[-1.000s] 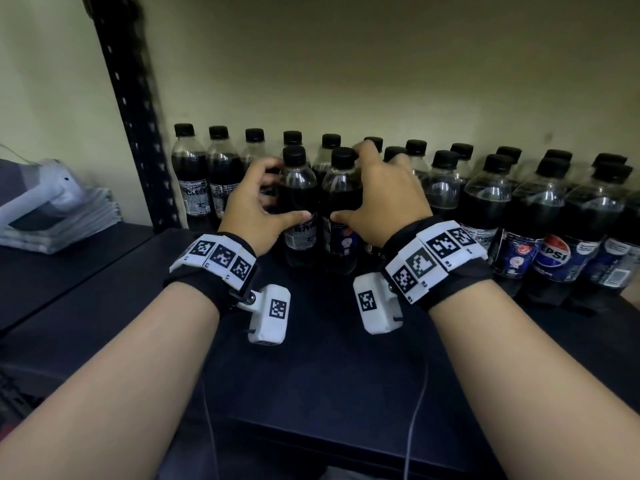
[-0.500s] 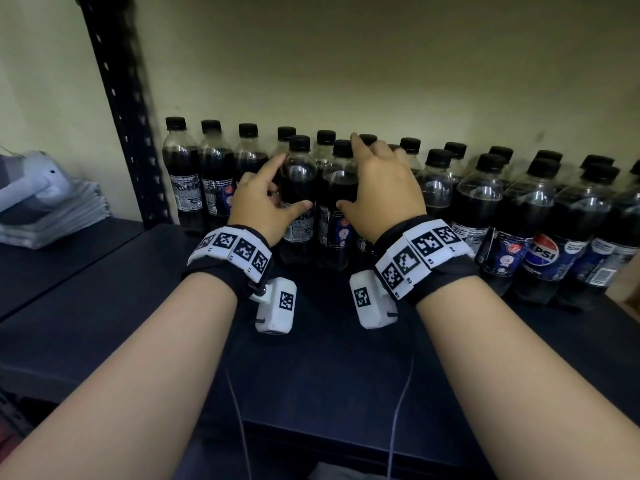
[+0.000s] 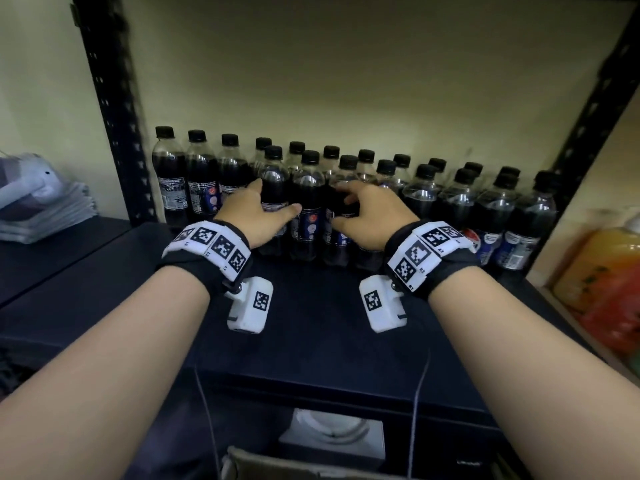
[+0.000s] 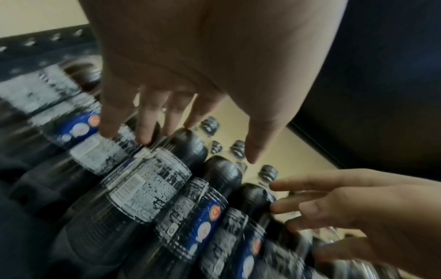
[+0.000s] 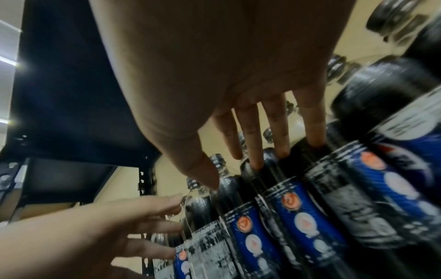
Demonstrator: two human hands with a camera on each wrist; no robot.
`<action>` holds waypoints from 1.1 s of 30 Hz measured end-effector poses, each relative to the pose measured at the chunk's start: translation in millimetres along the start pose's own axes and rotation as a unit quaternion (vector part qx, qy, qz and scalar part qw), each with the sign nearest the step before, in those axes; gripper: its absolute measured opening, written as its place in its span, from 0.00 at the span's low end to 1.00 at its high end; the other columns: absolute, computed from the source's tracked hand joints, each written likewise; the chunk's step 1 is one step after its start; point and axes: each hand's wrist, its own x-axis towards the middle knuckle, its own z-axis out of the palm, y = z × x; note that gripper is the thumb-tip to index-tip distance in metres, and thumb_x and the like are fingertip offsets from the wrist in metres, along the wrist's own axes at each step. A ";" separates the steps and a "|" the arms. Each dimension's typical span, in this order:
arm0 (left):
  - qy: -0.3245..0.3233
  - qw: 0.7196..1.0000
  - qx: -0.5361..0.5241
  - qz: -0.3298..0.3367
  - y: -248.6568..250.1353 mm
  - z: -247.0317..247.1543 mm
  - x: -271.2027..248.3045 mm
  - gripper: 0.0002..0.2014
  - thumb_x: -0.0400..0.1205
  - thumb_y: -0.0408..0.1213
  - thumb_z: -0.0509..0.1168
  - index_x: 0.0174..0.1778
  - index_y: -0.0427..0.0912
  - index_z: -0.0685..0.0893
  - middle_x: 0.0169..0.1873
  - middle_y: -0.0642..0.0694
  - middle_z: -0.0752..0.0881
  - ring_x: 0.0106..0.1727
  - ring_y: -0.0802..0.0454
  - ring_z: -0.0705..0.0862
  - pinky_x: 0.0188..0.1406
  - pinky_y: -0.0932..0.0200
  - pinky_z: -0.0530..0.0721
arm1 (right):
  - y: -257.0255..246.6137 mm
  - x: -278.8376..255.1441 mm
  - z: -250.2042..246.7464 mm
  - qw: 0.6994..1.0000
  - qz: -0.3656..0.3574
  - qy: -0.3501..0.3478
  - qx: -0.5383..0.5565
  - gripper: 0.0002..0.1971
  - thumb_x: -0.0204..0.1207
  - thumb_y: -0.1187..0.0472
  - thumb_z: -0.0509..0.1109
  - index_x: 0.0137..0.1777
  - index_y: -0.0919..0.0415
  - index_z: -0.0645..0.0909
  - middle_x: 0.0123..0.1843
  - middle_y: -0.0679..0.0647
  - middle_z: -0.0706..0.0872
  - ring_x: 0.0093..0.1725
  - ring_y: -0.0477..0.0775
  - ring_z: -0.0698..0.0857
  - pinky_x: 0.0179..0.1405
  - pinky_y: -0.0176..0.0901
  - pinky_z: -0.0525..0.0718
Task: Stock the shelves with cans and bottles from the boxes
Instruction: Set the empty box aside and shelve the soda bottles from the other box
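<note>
Dark cola bottles with black caps and blue labels stand in two rows at the back of the black shelf [image 3: 311,341]. My left hand [image 3: 256,216] touches the leftmost front-row bottle [image 3: 275,181] with straight fingers. In the left wrist view its fingertips [image 4: 143,137] rest on the labels and the thumb stands apart. My right hand [image 3: 367,213] reaches to the third front bottle [image 3: 346,188], and its straight fingertips [image 5: 281,147] touch the bottle shoulders. One bottle [image 3: 309,188] stands between the hands. Neither hand grips a bottle.
Black shelf uprights [image 3: 114,116] frame the bay at left and right. A box with orange juice bottles [image 3: 602,271] sits at the right. Folded papers [image 3: 41,209] lie on the left shelf. A cardboard box edge [image 3: 277,465] shows below the shelf front.
Both hands gripped the two front bottles and pushed them back towards the row. Now the fingers have straightened and loosened, and the hands sit lower on the bottles.
</note>
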 end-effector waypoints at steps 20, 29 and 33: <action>-0.194 0.964 0.175 0.050 13.8 17.0 -210.3 0.33 0.78 0.65 0.69 0.76 0.53 0.77 0.69 0.47 0.81 0.68 0.47 0.80 0.64 0.53 0.80 | 21.8 -207.3 -5.1 0.950 0.132 -0.264 -0.103 0.47 0.75 0.26 0.65 0.88 0.51 0.60 0.84 0.53 0.70 0.79 0.57 0.74 0.75 0.50 0.74; -0.401 0.894 0.197 0.000 0.1 48.8 -287.1 0.34 0.73 0.69 0.72 0.72 0.57 0.80 0.66 0.53 0.83 0.66 0.52 0.82 0.69 0.53 0.80 | 2.6 -291.8 1.4 0.913 0.145 -0.369 -0.100 0.42 0.74 0.28 0.68 0.83 0.48 0.68 0.78 0.48 0.77 0.70 0.52 0.79 0.66 0.46 0.77; -0.475 0.841 0.257 -0.017 -12.9 74.7 -303.7 0.41 0.74 0.70 0.69 0.81 0.53 0.72 0.78 0.53 0.75 0.76 0.51 0.76 0.76 0.53 0.75 | 9.5 -312.1 22.0 0.879 0.174 -0.432 -0.105 0.47 0.73 0.26 0.69 0.86 0.50 0.64 0.83 0.51 0.72 0.77 0.55 0.76 0.75 0.49 0.74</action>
